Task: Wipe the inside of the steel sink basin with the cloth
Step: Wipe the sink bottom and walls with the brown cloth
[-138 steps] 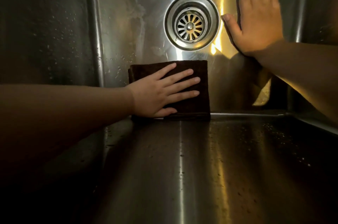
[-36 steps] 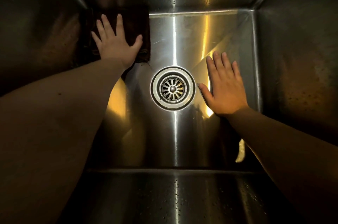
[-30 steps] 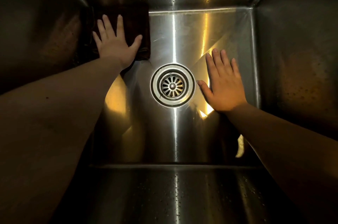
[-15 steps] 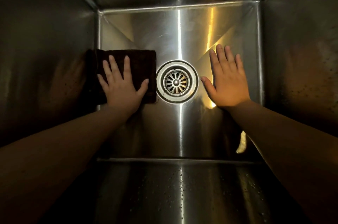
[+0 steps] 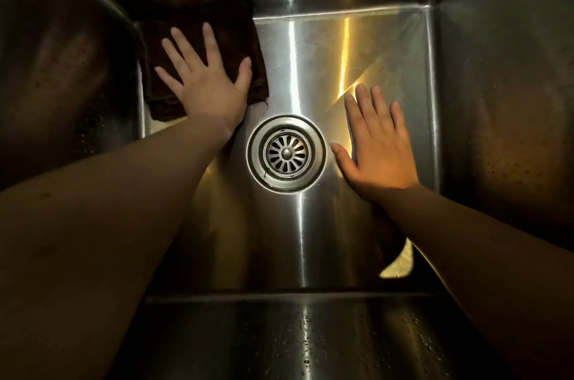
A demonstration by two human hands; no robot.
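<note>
The dark folded cloth (image 5: 198, 38) lies flat on the sink (image 5: 310, 69) floor in the far left corner, under the spread fingers (image 5: 183, 50) of the left hand (image 5: 208, 84), which press it down rather than grip it. Just behind that wrist sits the drain (image 5: 286, 154); beyond it the right hand (image 5: 379, 150) rests flat, fingers apart, holding nothing. The floor wipe looks underway; next likely calls for firm pressure along the bare steel.

dim surroundings, warm yellow light, bright glare
</note>
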